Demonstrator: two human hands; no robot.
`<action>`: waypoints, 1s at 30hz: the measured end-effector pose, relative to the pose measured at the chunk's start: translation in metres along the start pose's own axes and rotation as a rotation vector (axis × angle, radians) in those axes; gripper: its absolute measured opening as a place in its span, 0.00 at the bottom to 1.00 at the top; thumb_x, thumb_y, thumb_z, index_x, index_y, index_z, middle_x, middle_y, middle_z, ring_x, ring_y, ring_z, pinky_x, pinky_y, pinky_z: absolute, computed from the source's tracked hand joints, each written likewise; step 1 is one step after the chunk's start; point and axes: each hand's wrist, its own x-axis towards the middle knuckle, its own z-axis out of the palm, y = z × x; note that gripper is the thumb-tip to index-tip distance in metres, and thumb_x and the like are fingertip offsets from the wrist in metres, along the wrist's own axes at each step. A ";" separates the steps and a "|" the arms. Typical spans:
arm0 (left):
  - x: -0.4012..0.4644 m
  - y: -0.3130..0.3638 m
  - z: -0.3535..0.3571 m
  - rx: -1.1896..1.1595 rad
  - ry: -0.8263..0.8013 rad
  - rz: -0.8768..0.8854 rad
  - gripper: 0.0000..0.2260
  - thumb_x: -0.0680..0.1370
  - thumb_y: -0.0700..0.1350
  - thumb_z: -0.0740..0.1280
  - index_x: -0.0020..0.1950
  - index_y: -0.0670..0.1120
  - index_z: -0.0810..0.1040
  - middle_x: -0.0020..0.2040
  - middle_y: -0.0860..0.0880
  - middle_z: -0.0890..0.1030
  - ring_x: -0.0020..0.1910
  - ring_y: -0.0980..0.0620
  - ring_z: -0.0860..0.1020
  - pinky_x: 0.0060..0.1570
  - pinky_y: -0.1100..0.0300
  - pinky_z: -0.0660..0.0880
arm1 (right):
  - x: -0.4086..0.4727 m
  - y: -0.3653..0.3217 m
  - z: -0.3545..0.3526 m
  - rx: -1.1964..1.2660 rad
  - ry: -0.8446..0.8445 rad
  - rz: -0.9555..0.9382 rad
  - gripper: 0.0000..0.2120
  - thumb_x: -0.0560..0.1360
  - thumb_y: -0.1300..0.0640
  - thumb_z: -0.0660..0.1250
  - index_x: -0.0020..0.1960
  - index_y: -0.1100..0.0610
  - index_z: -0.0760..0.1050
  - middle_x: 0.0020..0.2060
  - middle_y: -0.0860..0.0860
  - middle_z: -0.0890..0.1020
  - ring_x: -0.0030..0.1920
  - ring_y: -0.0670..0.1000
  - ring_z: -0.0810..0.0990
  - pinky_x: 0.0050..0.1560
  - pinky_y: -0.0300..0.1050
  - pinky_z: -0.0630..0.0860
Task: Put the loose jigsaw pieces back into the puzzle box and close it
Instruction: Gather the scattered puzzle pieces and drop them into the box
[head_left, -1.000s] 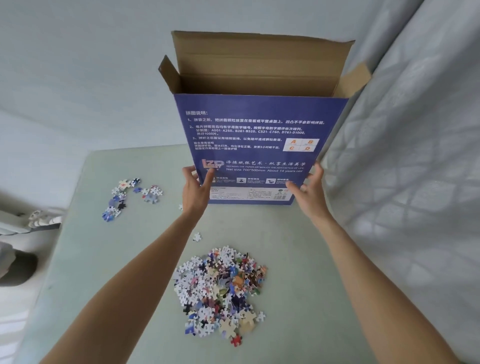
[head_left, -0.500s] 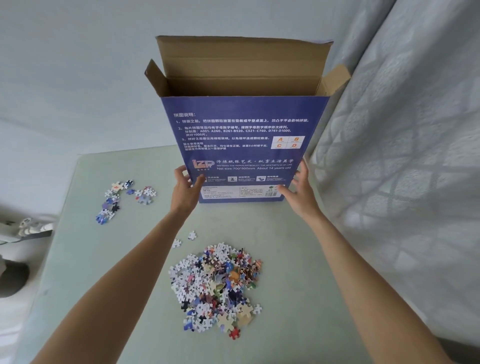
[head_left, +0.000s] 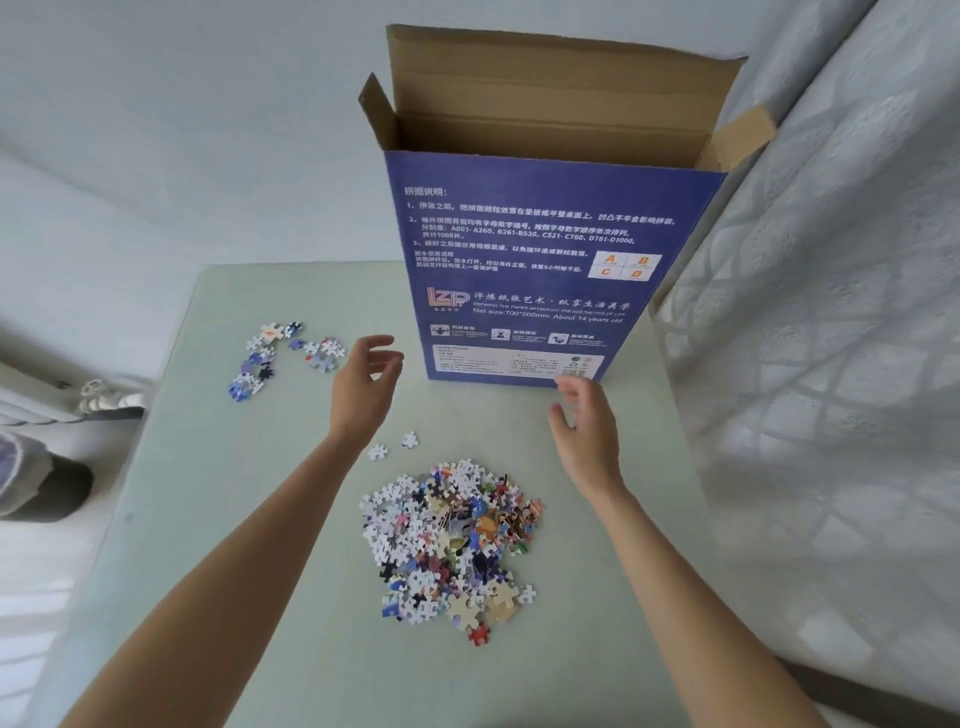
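Note:
A tall blue puzzle box (head_left: 540, 270) stands upright at the far side of the pale green table (head_left: 249, 509), its brown top flaps open. A large heap of loose jigsaw pieces (head_left: 449, 540) lies in front of it, between my forearms. A smaller cluster of pieces (head_left: 280, 356) lies far left, and two stray pieces (head_left: 395, 447) sit just above the heap. My left hand (head_left: 363, 387) hovers empty left of the box's base, fingers apart. My right hand (head_left: 589, 421) hovers empty below the box's lower right corner, fingers loosely curled.
A patterned grey-white curtain (head_left: 810, 338) hangs along the table's right side, close to the box. Left of the table are a white pipe fitting (head_left: 98, 397) and a dark round object (head_left: 47, 488) lower down.
Both hands have let go of the box and pulled back toward me. The box now stands on its own on the table.

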 end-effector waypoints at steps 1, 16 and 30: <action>-0.008 -0.009 -0.008 0.021 0.001 0.013 0.10 0.78 0.43 0.63 0.59 0.48 0.74 0.48 0.51 0.82 0.47 0.55 0.80 0.48 0.60 0.75 | -0.007 -0.003 0.012 -0.037 -0.096 -0.032 0.11 0.76 0.63 0.63 0.58 0.59 0.73 0.55 0.52 0.77 0.56 0.50 0.76 0.56 0.37 0.69; 0.074 -0.213 -0.114 0.403 0.097 -0.180 0.31 0.78 0.50 0.63 0.76 0.41 0.53 0.76 0.45 0.55 0.75 0.47 0.52 0.74 0.53 0.51 | 0.028 -0.028 0.245 -0.464 -0.550 -0.222 0.33 0.78 0.51 0.58 0.76 0.58 0.46 0.75 0.58 0.45 0.76 0.56 0.42 0.74 0.48 0.41; 0.178 -0.226 -0.088 0.672 -0.176 0.222 0.25 0.80 0.55 0.44 0.76 0.50 0.51 0.77 0.54 0.51 0.76 0.56 0.46 0.72 0.60 0.38 | 0.124 -0.075 0.369 -0.535 -0.666 -0.509 0.26 0.81 0.49 0.50 0.76 0.55 0.50 0.76 0.52 0.51 0.76 0.51 0.47 0.72 0.48 0.37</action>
